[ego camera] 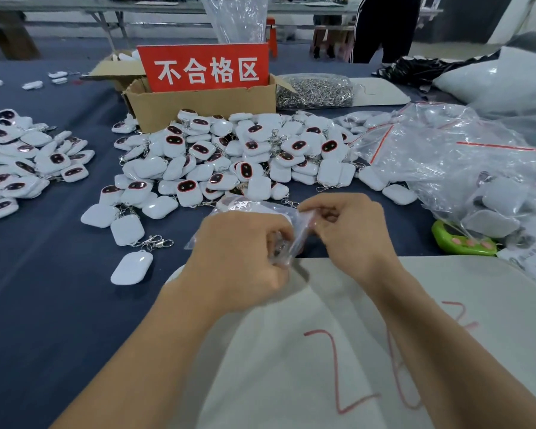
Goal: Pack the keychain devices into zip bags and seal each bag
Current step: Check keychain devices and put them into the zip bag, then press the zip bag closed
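Blue tabletop point(44, 305); keychain devices point(229, 156) piled w/in reach. L hand point(242, 258) grips zip bag point(296, 243) by the body, R hand point(350, 233) pinches its mouth, prob. steadying the strip for sealing. Contents mostly hidden.

Dark blue tabletop point(44, 289). Far centre: open cardboard box point(198, 108) bearing a red sign point(206, 68) with white characters; just right of it, a heap of silvery metal clips point(316, 91). Near edge: white cloth point(322, 351) marked in red. Right: green gadget point(458, 243) with pink buttons. Background: standing person point(384, 26), red stool point(271, 35).
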Available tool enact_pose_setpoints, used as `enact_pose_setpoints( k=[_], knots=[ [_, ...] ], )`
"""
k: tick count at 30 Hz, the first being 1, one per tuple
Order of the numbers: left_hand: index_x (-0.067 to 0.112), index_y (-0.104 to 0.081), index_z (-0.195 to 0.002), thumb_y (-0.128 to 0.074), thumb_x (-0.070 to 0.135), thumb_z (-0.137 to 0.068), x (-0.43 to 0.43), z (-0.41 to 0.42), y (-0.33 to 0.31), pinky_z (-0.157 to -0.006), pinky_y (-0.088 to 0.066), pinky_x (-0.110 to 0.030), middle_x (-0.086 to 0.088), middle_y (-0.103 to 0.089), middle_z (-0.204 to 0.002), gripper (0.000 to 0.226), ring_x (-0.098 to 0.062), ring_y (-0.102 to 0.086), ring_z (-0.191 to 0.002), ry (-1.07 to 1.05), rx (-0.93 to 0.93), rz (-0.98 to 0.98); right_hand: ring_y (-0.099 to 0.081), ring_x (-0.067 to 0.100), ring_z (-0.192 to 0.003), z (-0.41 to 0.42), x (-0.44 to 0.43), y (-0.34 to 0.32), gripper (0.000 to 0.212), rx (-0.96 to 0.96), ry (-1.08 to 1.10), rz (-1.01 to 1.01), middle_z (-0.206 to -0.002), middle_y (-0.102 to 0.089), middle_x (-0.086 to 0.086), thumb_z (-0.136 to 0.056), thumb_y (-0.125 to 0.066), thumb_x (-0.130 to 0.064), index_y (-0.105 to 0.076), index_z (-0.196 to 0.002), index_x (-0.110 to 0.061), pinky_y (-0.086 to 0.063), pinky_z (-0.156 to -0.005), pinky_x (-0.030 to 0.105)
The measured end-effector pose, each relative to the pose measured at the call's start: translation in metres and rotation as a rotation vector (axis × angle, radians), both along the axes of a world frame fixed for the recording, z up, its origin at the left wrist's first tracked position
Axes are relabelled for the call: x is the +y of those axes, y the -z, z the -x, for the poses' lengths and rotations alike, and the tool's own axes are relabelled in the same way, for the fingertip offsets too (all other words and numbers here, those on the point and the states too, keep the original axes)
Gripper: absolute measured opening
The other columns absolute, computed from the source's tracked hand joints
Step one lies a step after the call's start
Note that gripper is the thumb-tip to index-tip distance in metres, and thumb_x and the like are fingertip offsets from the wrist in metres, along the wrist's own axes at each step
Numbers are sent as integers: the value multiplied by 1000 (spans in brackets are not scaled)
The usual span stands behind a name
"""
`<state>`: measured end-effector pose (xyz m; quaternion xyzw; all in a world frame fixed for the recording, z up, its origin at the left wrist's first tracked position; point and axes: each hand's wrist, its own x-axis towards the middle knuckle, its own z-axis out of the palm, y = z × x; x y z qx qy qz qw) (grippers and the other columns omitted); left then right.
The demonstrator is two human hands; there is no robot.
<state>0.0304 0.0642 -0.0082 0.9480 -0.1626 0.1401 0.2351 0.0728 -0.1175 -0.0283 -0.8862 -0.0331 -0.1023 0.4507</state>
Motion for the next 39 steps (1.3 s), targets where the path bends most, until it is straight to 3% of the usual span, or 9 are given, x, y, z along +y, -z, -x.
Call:
enact_pose_setpoints(
  k=[7,11,14,19,21,25,28,32,39],
  knots=[
    [51,-50,-125,-64,34,-57,-6,3,-7,-70,-44,-27,23,-59,-94,71,-4,-53,-86,40,60,-98,-69,13,-67,-7,-10,1,27,-21,80,-34,-70,-74,-13,-90,-72,-14,-77,-75,-36,-60,-73,36],
    [40,-57,-107,-59,29,-60,-16,5,-3,-59,-47,-31,15,-61,-79,48,-16,-59,-74,7,-83,-96,-63,5,-57,-7,-11,-2,28,-39,88,-66,-64,-71,-15,-90,-68,-15,-76,-73,-36,-52,-63,28],
    [29,-70,-93,-65,18,-67,-18,3,6,-58,-53,-35,11,-64,-70,28,-22,-61,-67,-20,-280,81,-61,-2,-54,-4,-12,-10,35,-62,98,-148,-63,-71,-18,-88,-64,-9,-73,-66,-36,-50,-65,21],
    [15,-82,-97,-75,9,-88,-10,-4,5,-70,-53,-31,1,-77,-86,13,-18,-67,-77,-113,-697,312,-55,0,-49,3,-17,-29,24,-311,93,-476,-56,-67,-8,-83,-72,-11,-75,-66,-28,-43,-57,14],
    [14,-82,-101,-74,14,-94,-7,-4,1,-74,-50,-24,2,-76,-87,11,-15,-64,-80,-118,-751,356,-51,1,-49,8,-18,-35,25,-412,53,-558,-54,-62,-9,-86,-73,-9,-73,-67,-26,-40,-55,13],
    [35,-78,-99,-73,28,-93,-6,-4,-9,-82,-44,-10,27,-69,-87,10,-5,-64,-87,-179,-555,631,-50,1,-56,13,-16,-43,29,-509,-11,-573,-57,-60,-16,-89,-70,-3,-70,-73,-27,-41,-58,15],
    [47,-78,-90,-75,28,-91,-7,-9,-15,-78,-50,-16,22,-75,-85,19,-1,-67,-85,-145,-263,927,-51,4,-63,13,-12,-41,23,-489,-11,-583,-64,-62,-10,-91,-66,-2,-67,-73,-17,-41,-63,18],
    [34,-84,-78,-74,19,-89,-12,-13,-16,-76,-52,-15,9,-79,-85,20,-3,-68,-79,-88,-33,1242,-51,14,-57,12,-10,-39,19,-349,-76,-668,-66,-67,10,-96,-61,-3,-64,-76,-5,-41,-58,22],
    [18,-84,-82,-83,8,-80,-10,-13,-17,-71,-53,-16,2,-80,-81,10,-7,-69,-74,-63,27,1342,-53,14,-52,13,-13,-42,20,-294,-113,-736,-58,-66,2,-93,-68,-9,-72,-77,-20,-43,-54,20]
  ],
)
